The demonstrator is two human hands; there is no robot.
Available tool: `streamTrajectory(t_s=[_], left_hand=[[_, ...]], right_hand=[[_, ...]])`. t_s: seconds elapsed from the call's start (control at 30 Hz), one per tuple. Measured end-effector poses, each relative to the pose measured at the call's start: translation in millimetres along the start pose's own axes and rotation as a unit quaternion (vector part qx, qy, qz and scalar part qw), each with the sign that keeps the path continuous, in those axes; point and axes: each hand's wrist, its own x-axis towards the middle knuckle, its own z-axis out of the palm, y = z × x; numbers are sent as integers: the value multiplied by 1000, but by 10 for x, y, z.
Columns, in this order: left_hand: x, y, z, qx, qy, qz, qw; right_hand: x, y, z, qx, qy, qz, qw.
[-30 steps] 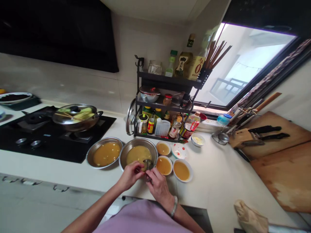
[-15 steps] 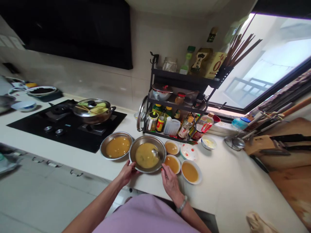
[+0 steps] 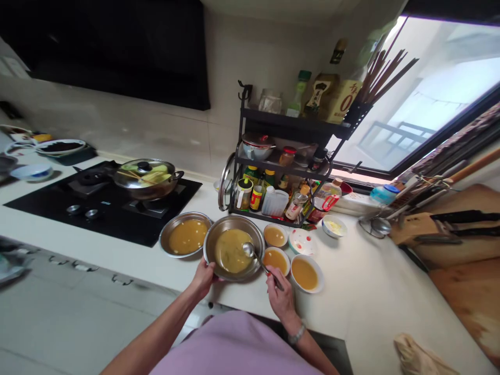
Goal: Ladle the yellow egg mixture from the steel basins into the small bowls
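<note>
My left hand grips the near left rim of a steel bowl that holds yellowish liquid. In my right hand is the handle of a metal spoon; its rounded end lies over the right side of the bowl. A second steel bowl with orange-brown liquid and pale bits stands just left. To the right sit a small bowl, another small bowl partly behind the spoon, and a larger white bowl, each with orange-brown liquid.
A lidded pan sits on the black hob. Behind the bowls stands a black rack with bottles and jars. A dish with red spots, a small bowl and a knife block are at right.
The spoon's end has come up out of the liquid toward the bowl's right side. My right hand has shifted slightly right and down. My left hand keeps its hold.
</note>
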Motion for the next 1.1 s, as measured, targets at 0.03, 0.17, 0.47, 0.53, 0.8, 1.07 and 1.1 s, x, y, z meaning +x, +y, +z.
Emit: streamTrajectory(t_s=[0.03,0.17,0.47,0.53,0.8,1.07,1.1], left_hand=[[-7,10,-5,8,6,5,1000],[-53,64,-15,23,15,18,999],[-129,90,-40,31,12,13,999],[-132,88,-41,29,11,13,999],[-169,121,-18,25,16,0,1000],[-168,136,-11,19,18,-1,1000],[-165,132,-11,15,16,3,1000]], right_hand=[[-3,-4,-6,26,-5,39,999],[21,-29,-4,131,30,198,971],[121,-109,-163,188,91,237,949],[120,-122,-188,197,97,236,947],[150,-128,-249,277,134,256,916],[355,-236,-632,298,208,255,896],[380,-222,-699,295,222,255,894]])
